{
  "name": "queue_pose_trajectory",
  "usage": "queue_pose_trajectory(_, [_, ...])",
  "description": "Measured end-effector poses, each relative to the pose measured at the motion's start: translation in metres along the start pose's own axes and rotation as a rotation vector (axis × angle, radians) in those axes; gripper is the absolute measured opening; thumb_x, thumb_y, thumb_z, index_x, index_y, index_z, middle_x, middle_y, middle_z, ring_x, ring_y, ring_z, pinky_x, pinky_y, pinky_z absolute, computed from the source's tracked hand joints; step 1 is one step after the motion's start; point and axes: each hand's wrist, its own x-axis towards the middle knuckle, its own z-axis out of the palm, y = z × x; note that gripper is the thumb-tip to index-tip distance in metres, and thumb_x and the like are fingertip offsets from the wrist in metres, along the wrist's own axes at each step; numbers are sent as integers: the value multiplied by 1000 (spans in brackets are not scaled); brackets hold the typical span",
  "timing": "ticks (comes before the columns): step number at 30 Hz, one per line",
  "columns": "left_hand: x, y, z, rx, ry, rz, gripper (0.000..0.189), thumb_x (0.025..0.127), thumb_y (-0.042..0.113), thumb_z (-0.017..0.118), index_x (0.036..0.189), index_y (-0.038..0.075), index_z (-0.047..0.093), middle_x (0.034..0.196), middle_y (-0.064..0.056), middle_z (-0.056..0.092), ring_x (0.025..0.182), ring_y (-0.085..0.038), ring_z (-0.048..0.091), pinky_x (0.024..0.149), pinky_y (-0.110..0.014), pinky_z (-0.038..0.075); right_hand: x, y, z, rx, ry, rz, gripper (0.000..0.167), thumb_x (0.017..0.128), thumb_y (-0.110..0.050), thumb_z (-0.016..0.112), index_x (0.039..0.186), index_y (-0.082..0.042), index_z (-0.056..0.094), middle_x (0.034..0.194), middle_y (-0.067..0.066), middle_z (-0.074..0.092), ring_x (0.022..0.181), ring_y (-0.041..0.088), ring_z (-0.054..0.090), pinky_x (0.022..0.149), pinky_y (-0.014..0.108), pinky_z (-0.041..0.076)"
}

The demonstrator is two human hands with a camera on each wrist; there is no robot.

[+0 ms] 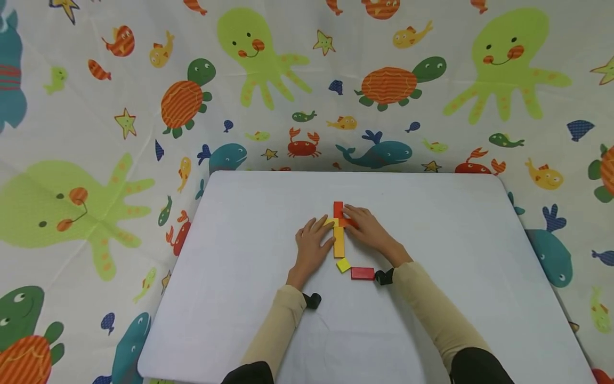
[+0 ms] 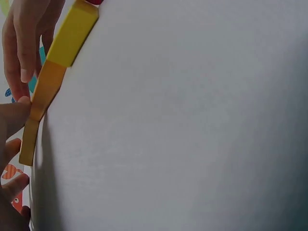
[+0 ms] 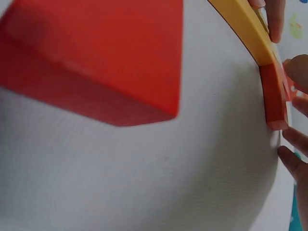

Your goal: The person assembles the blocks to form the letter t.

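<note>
Coloured blocks form a figure on the white table. A red block [image 1: 338, 208] stands at its top, above a yellow block [image 1: 331, 222] and an orange-red block [image 1: 347, 222] laid side by side. Beneath these runs a long yellow-orange block [image 1: 339, 242]. My left hand [image 1: 310, 247] touches the left yellow block with its fingers, the thumb lying beside the long block. From the other side, my right hand [image 1: 371, 229] reaches the orange-red block [image 3: 273, 96], its thumb nearer and its fingers beyond, with fingertips beside the red block.
Below the long block sit a tilted bright yellow block [image 1: 343, 265] and a crimson block [image 1: 362, 273], which looms large in the right wrist view. Black wrist devices [image 1: 313, 301] are on both sleeves. A sea-animal cloth [image 1: 307, 85] surrounds the white table [image 1: 225, 298].
</note>
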Motion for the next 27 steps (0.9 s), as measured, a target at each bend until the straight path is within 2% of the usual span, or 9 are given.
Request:
queue_pose_trajectory(7, [-3, 0, -2, 11, -6, -1, 49, 103, 38, 63, 150, 24, 58, 167, 2, 43, 156, -30, 34, 118, -64, 28, 2, -1, 2, -56, -42, -7, 63, 104, -34, 63, 161, -18, 41, 170, 7, 36, 152, 41, 34, 122, 65, 33])
queue_pose_trajectory(27, [-3, 5, -8, -23, -8, 3, 48, 103, 34, 64, 149, 21, 58, 166, -1, 43, 155, -32, 36, 118, -64, 26, 1, -1, 3, -101, -36, -6, 64, 104, -36, 63, 162, -19, 40, 171, 5, 34, 152, 39, 34, 123, 63, 33])
